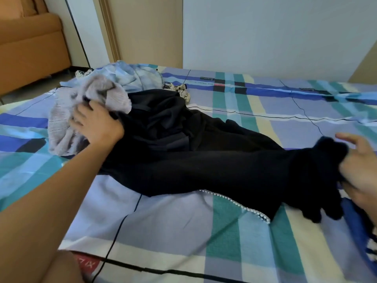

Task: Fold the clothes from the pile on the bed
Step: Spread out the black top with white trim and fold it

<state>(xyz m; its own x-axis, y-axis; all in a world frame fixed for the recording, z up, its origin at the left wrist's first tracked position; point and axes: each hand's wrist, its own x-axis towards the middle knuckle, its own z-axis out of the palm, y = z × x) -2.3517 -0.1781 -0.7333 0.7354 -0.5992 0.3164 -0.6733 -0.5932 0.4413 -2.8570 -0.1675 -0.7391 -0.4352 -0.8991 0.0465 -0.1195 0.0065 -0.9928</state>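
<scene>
An orange sofa (pixel 30 48) is standing on the floor past the far left corner of the bed (pixel 265 231). The pile is lying on the bed's plaid sheet, toward the left. A grey knit garment (pixel 61 127) is sitting crumpled at its near side, a light blue garment (pixel 132 78) is bunching up behind it, and a scrap of floral cloth (pixel 179 88) is peeking out just to the right.

The person's left hand (pixel 95 123) is reaching in with its fingers spread, resting on the grey knit right where it meets the black garment (pixel 204 164). That black garment is stretching from the pile across the middle of the sheet toward the right, rumpled near the pile and smoother further along. A beaded trim (pixel 240 205) is showing along its near edge.

At the right edge, the right hand (pixel 361 172) is looking blurred. Its fingers are curling round the bunched end of the black garment and gripping it just off the sheet.
</scene>
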